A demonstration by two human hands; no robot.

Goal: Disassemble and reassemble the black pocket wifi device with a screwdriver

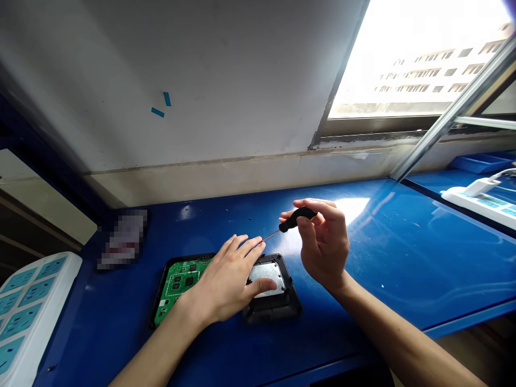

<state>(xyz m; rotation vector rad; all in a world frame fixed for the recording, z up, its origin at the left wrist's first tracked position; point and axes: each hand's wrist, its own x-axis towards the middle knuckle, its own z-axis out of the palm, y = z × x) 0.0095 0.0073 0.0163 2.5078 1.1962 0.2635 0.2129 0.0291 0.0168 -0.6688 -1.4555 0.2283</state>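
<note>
An opened black device lies on the blue table, showing a green circuit board and a silver metal shield. My left hand rests flat on it, fingers stretched out, thumb on the shield. My right hand is closed round the black handle of a small screwdriver. Its thin shaft points down and left, with the tip near my left fingertips at the device's far edge.
A white power strip with teal sockets sits at the left edge. A blurred small item lies behind the device. Another power strip and a blue tray are at the far right. Wall and window stand behind the table.
</note>
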